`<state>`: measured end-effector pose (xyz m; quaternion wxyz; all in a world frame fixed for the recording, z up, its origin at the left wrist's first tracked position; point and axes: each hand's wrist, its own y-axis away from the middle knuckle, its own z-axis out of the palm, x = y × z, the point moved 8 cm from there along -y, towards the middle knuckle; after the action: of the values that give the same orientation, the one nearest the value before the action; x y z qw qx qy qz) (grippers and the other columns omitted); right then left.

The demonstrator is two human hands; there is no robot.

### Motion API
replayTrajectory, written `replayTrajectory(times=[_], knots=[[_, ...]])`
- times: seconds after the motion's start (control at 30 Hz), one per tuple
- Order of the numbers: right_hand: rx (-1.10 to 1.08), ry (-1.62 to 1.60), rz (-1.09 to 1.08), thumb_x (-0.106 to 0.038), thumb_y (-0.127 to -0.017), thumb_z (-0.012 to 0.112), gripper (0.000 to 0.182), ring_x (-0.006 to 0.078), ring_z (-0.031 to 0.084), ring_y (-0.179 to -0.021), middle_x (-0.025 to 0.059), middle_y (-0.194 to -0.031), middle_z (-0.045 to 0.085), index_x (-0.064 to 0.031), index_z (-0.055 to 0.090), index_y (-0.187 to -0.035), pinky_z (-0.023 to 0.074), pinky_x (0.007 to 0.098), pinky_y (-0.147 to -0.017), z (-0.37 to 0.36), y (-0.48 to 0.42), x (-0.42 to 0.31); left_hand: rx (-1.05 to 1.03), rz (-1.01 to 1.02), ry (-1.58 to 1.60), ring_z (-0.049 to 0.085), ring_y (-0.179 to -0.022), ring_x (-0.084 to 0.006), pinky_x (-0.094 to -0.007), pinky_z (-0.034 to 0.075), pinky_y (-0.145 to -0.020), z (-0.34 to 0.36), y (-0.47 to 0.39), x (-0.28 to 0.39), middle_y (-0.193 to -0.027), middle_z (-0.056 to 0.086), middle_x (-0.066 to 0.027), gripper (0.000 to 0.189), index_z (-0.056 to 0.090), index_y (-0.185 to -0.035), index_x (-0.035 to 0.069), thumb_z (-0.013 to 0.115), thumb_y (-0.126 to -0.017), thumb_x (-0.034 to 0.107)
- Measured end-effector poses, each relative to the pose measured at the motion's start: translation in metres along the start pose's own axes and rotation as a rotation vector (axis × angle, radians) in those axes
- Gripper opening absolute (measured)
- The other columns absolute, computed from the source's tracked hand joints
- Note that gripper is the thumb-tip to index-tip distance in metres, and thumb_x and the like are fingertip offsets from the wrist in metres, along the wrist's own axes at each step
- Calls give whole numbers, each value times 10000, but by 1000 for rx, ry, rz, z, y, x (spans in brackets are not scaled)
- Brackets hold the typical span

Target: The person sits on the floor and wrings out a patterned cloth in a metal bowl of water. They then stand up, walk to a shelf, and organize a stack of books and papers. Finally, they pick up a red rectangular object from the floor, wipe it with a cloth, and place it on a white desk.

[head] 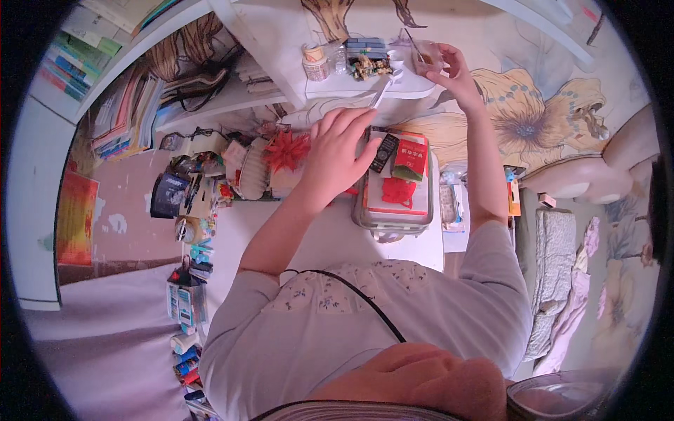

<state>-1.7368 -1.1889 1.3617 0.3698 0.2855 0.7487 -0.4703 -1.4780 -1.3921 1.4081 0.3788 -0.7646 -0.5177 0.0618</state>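
My right hand (457, 76) grips a small clear plastic container (425, 59) by its right side, over the right end of a white wall shelf (342, 90). Something brown lies in the container, and a thin dark stick (412, 41) leans out of it. Below the shelf, my left hand (339, 150) is raised palm down, its thumb apart from the fingers. A white spoon-like piece (382, 94) reaches from the shelf towards its fingertips; whether they touch it is unclear. Beside it on the shelf are a small brown-and-green ornament (368, 67) and a lidded jar (315, 63).
Beneath my hands, a clear lidded box (392, 220) on the white desk (300, 237) carries a black remote control (384, 152), a red book (409, 158) and a red item (398, 192). A red artificial flower (287, 150) stands left. Books (131, 113) line the left shelf.
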Motion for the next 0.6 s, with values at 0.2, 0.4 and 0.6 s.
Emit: replayTrajectory(times=[0.2, 0.4, 0.6], knots=[[61, -73, 6, -306, -668, 838, 1052, 254, 437, -1245, 130, -1310, 510, -118, 174, -1462, 274, 448, -1035, 7, 3, -8, 19, 23, 25, 466, -1147, -278, -416, 335, -978, -1, -2, 4, -1240, 549, -66, 445, 560, -1229, 77, 661, -816, 209], [74, -8, 7, -306, -673, 838, 1062, 266, 429, -1263, 144, -1319, 511, -120, 156, -1466, 271, 466, -1037, 10, 1, -20, 48, 38, -6, 469, -1143, -270, -423, 333, -969, 0, -3, 9, -1237, 547, -65, 457, 550, -1235, 67, 655, -817, 220], [65, 32, -3, -253, -704, 818, 1020, 265, 440, -1261, 147, -1338, 506, -123, 152, -1465, 279, 460, -1050, 7, 0, -19, 33, -43, -42, 459, -1162, -260, -424, 335, -967, 13, -6, 6, -1251, 534, -71, 471, 534, -1242, 34, 628, -833, 249]])
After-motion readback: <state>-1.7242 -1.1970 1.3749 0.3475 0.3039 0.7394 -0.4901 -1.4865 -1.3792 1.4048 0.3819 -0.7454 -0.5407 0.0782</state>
